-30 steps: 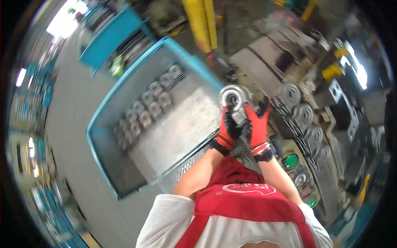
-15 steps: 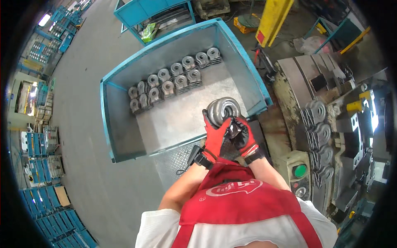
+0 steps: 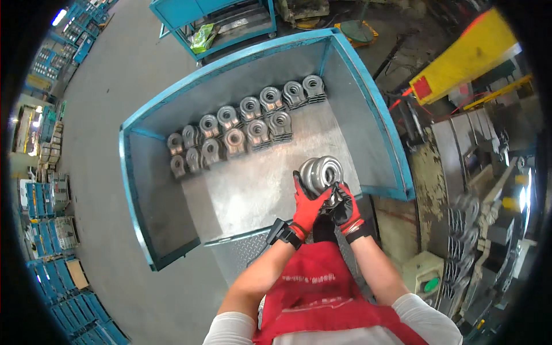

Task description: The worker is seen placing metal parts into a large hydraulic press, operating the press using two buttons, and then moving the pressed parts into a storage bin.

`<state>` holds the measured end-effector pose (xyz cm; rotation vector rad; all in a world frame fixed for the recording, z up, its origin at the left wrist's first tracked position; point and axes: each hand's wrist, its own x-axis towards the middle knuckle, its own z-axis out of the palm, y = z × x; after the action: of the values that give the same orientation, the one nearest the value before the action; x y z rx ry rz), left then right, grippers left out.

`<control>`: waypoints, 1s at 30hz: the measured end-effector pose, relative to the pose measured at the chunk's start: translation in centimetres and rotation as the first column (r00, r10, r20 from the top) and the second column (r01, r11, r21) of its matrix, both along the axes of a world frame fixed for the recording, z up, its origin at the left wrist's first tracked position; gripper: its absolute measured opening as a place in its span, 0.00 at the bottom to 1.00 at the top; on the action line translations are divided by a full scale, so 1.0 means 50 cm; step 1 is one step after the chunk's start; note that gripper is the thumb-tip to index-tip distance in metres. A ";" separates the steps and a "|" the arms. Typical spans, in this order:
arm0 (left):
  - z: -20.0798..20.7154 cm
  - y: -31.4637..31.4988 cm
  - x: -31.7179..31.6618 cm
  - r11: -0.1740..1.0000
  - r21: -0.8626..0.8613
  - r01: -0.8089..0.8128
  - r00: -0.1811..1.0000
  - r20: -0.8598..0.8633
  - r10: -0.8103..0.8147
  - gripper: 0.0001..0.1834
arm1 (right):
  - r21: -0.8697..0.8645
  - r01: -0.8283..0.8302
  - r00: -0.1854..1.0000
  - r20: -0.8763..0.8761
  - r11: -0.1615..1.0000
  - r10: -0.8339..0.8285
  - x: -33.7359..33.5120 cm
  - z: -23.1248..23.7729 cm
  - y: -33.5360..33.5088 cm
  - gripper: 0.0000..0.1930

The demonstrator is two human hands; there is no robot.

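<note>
A stack of grey metal parts with round ringed heads (image 3: 322, 173) is held out in front of me, over the near right part of a blue-rimmed metal bin (image 3: 130, 190). My left hand (image 3: 309, 206), in a red and black glove, is closed around the stack's left and lower side. From the right, my right hand (image 3: 347, 211), gloved alike, grips its narrower lower end. Hidden behind the gloves are some of the fingertips. Two rows of similar stacked metal parts (image 3: 234, 141) stand along the far side of the bin floor.
More such parts (image 3: 460, 230) hang or stand in a column by the machine at right, near a control box with a green button (image 3: 431, 284). A yellow post (image 3: 466, 57) rises at the far right. Beyond the bin stands a blue cart (image 3: 213, 17); blue racks (image 3: 43, 230) line the left.
My arms have stretched farther from my apron, carrying the metal stack forward over the bin. The bin looks larger and nearer, and the view has shifted. Both hands keep their grip.
</note>
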<state>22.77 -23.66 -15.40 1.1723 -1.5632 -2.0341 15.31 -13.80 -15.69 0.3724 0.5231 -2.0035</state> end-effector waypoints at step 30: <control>-0.431 -0.093 -0.135 0.974 0.173 0.147 0.889 0.408 -0.206 0.40 | 0.738 0.151 0.981 -0.192 0.658 -0.010 -0.115 -0.492 -0.161 0.25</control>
<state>16.04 -28.28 -36.95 1.6738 -1.8038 -2.1312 9.56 -21.85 -40.27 0.7368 1.4930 -1.8194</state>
